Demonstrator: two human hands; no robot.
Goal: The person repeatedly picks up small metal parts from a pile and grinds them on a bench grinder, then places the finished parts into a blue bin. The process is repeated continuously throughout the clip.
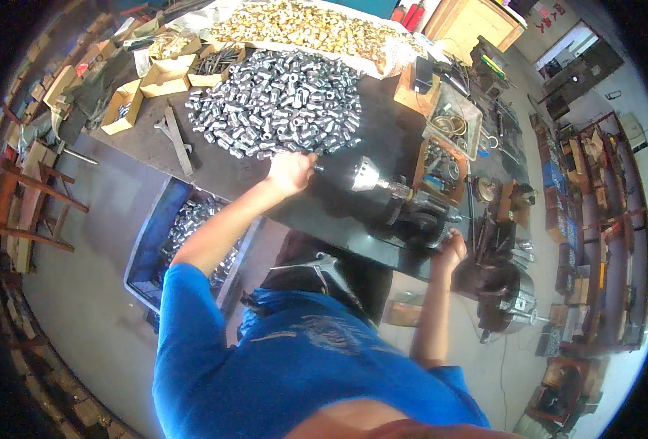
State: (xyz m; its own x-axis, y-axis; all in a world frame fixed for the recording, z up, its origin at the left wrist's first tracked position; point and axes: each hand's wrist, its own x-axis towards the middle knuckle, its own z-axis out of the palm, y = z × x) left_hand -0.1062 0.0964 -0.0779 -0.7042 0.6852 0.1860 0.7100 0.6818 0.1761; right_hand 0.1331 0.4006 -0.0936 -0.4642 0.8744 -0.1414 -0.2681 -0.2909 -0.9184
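On the dark bench lies a large heap of small silvery metal fittings point(280, 102). At the heap's near edge, my left hand point(289, 174) is closed with a small dark metal piece point(318, 168) at its fingertips, pointing right. That piece stands apart from the silver chuck point(366, 175) of a bench-mounted machine point(419, 219). My right hand point(450, 251) is at the machine's near right end, its fingers closed; whatever they grip is too small to make out.
Brass-coloured parts point(302, 29) cover the back of the bench. Yellow cardboard boxes point(169, 75) and a wrench point(176, 139) lie left of the heap. A blue crate point(144, 249) of fittings stands below. Tool-filled trays point(441, 164) sit right; a wooden stool point(35, 205) stands far left.
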